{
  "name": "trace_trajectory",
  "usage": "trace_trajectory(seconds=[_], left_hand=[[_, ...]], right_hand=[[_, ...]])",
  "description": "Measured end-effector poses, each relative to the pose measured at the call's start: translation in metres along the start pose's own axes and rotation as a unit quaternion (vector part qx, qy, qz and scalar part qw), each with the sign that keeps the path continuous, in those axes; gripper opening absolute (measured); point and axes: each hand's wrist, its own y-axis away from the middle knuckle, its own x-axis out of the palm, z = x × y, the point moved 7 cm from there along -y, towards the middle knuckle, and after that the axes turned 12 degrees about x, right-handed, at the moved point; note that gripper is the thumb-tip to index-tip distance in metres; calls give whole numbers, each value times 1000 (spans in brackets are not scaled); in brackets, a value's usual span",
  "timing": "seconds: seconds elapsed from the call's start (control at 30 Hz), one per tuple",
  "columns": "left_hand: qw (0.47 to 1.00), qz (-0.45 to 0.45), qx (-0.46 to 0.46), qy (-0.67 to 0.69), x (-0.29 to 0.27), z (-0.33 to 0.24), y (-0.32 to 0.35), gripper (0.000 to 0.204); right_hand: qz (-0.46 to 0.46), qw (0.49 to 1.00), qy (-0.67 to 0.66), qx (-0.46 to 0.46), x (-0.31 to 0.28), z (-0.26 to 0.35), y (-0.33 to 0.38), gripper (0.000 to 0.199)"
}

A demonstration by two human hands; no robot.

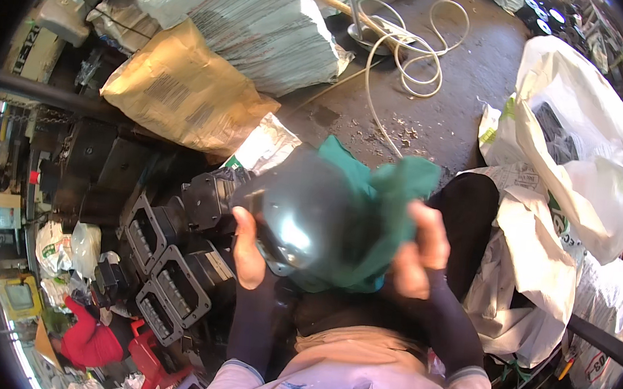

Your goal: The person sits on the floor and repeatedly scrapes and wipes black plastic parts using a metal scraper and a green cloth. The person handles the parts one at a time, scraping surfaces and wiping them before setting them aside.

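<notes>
A large glossy black moulded part (287,215), rounded and catching the light, is held above my lap. Its near left edge is in my left hand (249,252), with the thumb up against the side and the other fingers hidden beneath. A green cloth (392,209) lies bunched against the right side of the part. My right hand (421,252) grips this cloth at its right edge, the fingers smeared by motion. Both forearms wear dark sleeves. Left of the part sit several similar black frame-like parts (174,286), piled together.
A brown paper sack (187,95) and a big white sack (245,18) lie at the far left. Pale hose (419,63) coils on the floor ahead. An open white sack (590,145) holding dark pieces stands right. A person in red (92,334) is at the lower left, near a red chair (149,362).
</notes>
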Motion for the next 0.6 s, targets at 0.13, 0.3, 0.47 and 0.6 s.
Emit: trace_trajectory(seconds=[0.13, 0.3, 0.47, 0.6], left_hand=[[997, 4, -52, -57, 8, 31, -6, 64], [1000, 6, 13, 15, 5, 34, -29, 64], [998, -12, 24, 63, -4, 32, -27, 68], [989, 38, 31, 139, 8, 16, -46, 66]], right_hand=[[91, 927, 358, -57, 75, -7, -11, 62], [66, 930, 356, -60, 77, -24, 17, 68], [57, 887, 458, -26, 22, -70, 31, 56], [34, 885, 431, 173, -15, -112, 42, 52]])
